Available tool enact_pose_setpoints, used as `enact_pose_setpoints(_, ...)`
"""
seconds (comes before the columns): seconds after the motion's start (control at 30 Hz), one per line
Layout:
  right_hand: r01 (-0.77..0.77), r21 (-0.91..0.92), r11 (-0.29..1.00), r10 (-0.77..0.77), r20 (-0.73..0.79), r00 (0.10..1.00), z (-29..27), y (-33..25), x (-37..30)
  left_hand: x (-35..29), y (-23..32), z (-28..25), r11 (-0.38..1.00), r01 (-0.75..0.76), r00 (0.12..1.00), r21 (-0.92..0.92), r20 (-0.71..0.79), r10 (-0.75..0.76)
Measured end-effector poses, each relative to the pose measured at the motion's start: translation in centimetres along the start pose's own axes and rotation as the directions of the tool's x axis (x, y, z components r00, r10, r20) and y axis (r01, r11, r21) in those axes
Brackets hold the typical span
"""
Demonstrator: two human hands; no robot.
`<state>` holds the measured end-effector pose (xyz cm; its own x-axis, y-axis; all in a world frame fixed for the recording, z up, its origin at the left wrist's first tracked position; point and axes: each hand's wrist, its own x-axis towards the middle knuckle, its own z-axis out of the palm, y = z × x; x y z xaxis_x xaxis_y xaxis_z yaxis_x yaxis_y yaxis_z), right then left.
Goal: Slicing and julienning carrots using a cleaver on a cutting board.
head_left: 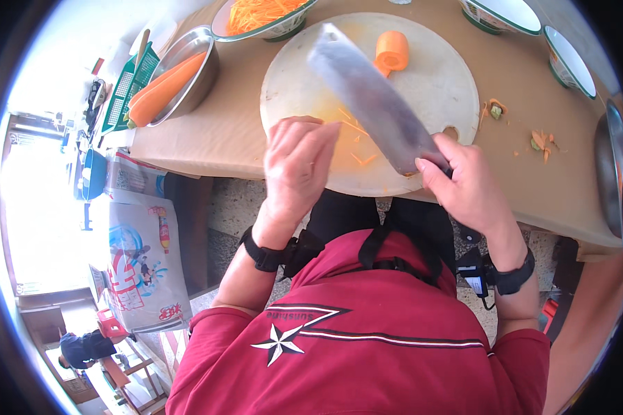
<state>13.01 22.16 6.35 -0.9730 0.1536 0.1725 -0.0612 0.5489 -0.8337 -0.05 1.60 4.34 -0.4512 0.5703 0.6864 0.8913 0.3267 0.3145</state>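
Observation:
My right hand (467,176) grips the handle of a broad cleaver (374,100). Its blade slants up to the left above a round white cutting board (291,69). Over the board's near left edge is my left hand (298,162), its fingers bent and pressed together, slightly blurred; whatever they might hold is hidden. A few thin carrot shreds (356,128) lie on the board between the hand and the blade. Towards the far side of the board stands a cut carrot chunk (392,50), with a smaller orange piece against its base.
A bowl of carrot shreds (263,15) stands beyond the board. At left, a metal basin (211,72) holds whole carrots (166,90) next to a green basket (124,93). Two bowls (502,15) (569,62) sit at far right, with carrot trimmings (543,142) and a metal pan (610,169) nearer.

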Motion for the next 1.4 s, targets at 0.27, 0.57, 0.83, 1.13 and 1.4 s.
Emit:
enact_pose_setpoints(0.27, 0.364, -0.721, 0.590, -0.415, 0.116, 0.903, 1.1, -1.3, -0.8, -1.7, -0.7, -5.6, 0.970, 0.222, 0.911, 0.094, -0.376, -0.172)
enact_pose_setpoints(0.57, 0.442, -0.829, 0.344, -0.540, 0.210, 0.815, 1.7, 0.2, -2.7, -1.6, 2.9, -7.8, 0.998, 0.060, 0.956, 0.024, 0.285, -0.064)
enact_pose_setpoints(0.83, 0.416, -0.851, 0.320, -0.574, 0.175, 0.800, 0.5, 1.6, -4.7, -1.3, 2.7, -5.5, 0.999, -0.016, 0.978, 0.046, 0.209, 0.006)
enact_pose_setpoints(1.13, 0.270, -0.910, 0.315, -0.608, 0.025, 0.794, -2.2, 5.1, -5.1, 0.1, -0.9, -2.7, 0.990, 0.034, 0.975, 0.140, 0.214, -0.064)
enact_pose_setpoints(1.4, 0.356, -0.855, 0.377, -0.606, 0.063, 0.793, -3.6, 7.6, -5.4, 4.7, -3.6, 1.0, 0.964, -0.265, 0.855, -0.013, 0.460, 0.241)
